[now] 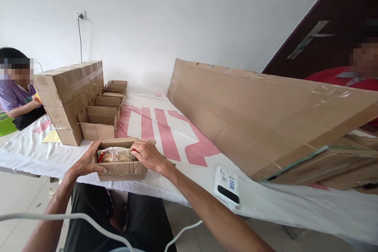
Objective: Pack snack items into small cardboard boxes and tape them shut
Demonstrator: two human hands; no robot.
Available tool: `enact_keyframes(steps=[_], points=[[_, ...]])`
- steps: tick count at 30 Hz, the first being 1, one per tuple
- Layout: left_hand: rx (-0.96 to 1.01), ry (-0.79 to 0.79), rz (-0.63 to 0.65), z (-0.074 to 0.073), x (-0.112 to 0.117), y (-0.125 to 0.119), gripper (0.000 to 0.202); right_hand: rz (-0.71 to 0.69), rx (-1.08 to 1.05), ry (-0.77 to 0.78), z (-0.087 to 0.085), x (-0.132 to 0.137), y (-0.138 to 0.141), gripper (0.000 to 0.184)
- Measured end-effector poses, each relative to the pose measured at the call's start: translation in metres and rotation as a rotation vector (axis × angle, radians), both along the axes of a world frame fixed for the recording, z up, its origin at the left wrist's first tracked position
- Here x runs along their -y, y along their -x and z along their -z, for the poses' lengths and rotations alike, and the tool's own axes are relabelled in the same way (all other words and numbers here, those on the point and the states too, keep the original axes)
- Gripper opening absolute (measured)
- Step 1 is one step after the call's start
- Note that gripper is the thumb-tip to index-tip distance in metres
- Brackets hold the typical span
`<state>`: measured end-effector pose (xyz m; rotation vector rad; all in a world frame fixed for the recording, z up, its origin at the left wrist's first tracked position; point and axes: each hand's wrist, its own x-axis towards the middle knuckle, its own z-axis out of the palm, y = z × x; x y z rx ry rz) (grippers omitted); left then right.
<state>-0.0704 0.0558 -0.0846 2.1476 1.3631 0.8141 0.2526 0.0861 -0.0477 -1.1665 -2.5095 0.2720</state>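
Observation:
A small open cardboard box (122,171) sits at the near edge of the table. In it lies a clear plastic packet (116,155) with red printing and tan contents that I cannot make out. My left hand (88,161) grips the box's left end, thumb on the front wall and fingers over the top edge. From the right, my right hand (147,154) reaches over the box, its bent fingers closed on the packet's right end. The fingertips are partly hidden.
Open cardboard boxes (99,130) stand in a row beside stacked closed boxes (69,90). A tall cardboard sheet (251,114) leans to the right. A white device (226,185) rests on the cloth-covered table (189,185). People sit at far left and right.

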Motion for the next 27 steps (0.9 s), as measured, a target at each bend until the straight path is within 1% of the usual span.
enact_keyframes(steps=[3,5,7,9,13,16,19,22,27], points=[[0.019,0.018,0.008,-0.001,0.000,-0.002,0.126,0.013,0.013,0.081,0.001,-0.003,-0.004,0.013],[0.037,0.025,0.017,0.000,-0.002,-0.002,0.126,0.013,0.060,0.110,0.001,-0.005,-0.006,0.015],[0.067,0.028,0.030,0.003,-0.005,-0.001,0.128,0.011,0.067,0.083,0.003,-0.007,-0.007,0.022],[0.102,0.026,0.045,0.007,-0.006,0.002,0.130,0.007,0.029,0.034,0.007,-0.007,-0.007,0.025],[0.146,0.030,0.041,0.013,-0.006,0.006,0.132,0.002,-0.007,-0.009,0.012,-0.005,-0.006,0.022],[0.152,0.042,0.002,0.016,-0.006,0.006,0.132,0.010,0.036,0.000,0.009,-0.003,-0.007,0.020],[0.181,0.053,-0.014,0.019,-0.006,0.006,0.135,0.024,0.117,-0.006,0.005,-0.003,-0.007,0.028],[0.238,0.065,-0.020,0.023,-0.006,0.006,0.138,0.039,0.121,-0.070,0.007,-0.002,-0.006,0.030],[0.322,0.105,-0.041,0.027,-0.003,0.004,0.142,0.005,0.021,-0.191,0.012,-0.003,-0.005,0.030]])
